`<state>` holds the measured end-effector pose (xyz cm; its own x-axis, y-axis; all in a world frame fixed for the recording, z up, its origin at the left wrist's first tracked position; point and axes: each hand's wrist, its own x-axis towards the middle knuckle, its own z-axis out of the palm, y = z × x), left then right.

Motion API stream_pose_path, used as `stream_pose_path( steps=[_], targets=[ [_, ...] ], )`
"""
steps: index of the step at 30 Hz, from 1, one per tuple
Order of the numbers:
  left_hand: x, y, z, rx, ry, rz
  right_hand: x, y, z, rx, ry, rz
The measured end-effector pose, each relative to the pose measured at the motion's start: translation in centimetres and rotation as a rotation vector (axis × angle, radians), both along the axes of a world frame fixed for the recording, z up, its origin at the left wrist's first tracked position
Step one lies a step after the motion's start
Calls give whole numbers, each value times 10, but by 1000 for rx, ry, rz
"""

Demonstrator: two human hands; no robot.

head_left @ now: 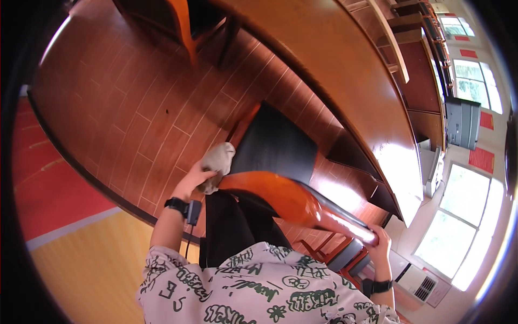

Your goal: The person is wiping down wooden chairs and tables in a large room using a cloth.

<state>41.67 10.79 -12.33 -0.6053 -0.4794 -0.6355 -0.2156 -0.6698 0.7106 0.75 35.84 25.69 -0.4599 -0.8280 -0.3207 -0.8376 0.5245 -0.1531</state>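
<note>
"Glossy orange-brown wooden chair with a black seat (276, 144): placed where?"

"Just beside a long brown wooden table (324, 59), between the table and the wearer's body."

"And the left hand (197, 178)?"

"Curled around a bunched greyish-white cloth (218, 157), thumb laid across, on the side of the chair away from the table. Cloth overlapping one end of the chair's curved, shiny orange-brown rail (291, 201); impossible to tell touching from just beside."

"Right hand (379, 243)?"

"Closed over the rail's other end, near the brightly lit near end of the table."

"Worn on the body?"

"Black band with a boxy grey device (193, 212) on the left wrist, plain black band (381, 286) on the right. Pale pink shirt with dark green print (270, 291), on the chair side of the table."

"Underfoot?"

"Reddish-brown tiled floor with pale joints (135, 146), alongside the table. Farther from the table, past a dark curved edge, red-and-yellow flooring (65, 173) split by a pale grey line."

"Other furnishings?"

"Second orange-brown and black chair (183, 27) near the table's far end; dark-seated wooden chairs (345, 256) near its near end. Beyond the table, boxy grey machine (463, 123) and bright, pale-framed window (456, 232)."
</note>
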Motion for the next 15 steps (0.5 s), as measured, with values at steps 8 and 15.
stream_pose_path(
  steps=[8, 15],
  targets=[
    [-63, 3, -87, -338, -246, -412, -4, -22, 8, 11, -13, 30],
    [-160, -81, -127, -390, -45, -200, -49, -28, 2, -6, -10, -76]
  ],
)
